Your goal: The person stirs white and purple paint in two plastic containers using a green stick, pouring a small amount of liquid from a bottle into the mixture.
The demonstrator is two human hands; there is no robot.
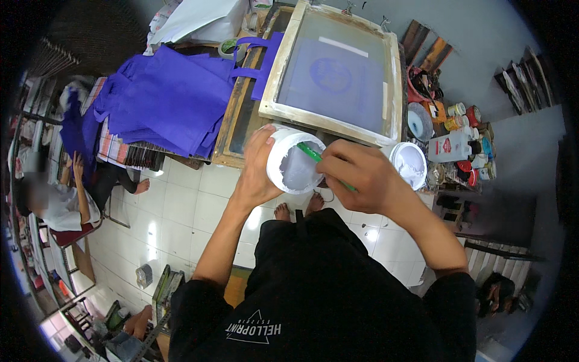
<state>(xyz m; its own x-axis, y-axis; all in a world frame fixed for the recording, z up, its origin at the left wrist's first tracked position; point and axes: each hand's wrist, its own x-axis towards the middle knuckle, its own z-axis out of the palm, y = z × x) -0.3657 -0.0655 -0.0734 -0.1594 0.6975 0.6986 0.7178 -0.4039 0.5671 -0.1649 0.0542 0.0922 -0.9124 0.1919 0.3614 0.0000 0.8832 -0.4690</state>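
Observation:
My left hand [258, 166] is wrapped round the outer side of a white plastic tub [278, 158], tipped so that its mouth faces me. White ink or paint coats the inside wall. In my right hand [359, 175] is a green stick-like tool [309, 151], its far end reaching into the tub; the end's shape is hard to make out. Just right of that hand stands a second white tub [409, 164] with white paste in it. Beyond both hands lies a wooden-framed printing screen [338, 66] with a round design on its mesh.
Purple fabric bags [169, 99] are piled on the left. A roll of tape [231, 48] lies near the screen. Ink jars and bottles [467, 142] crowd a shelf at right. A seated person [66, 199] handles purple cloth at far left. Tiled floor [181, 199] shows below.

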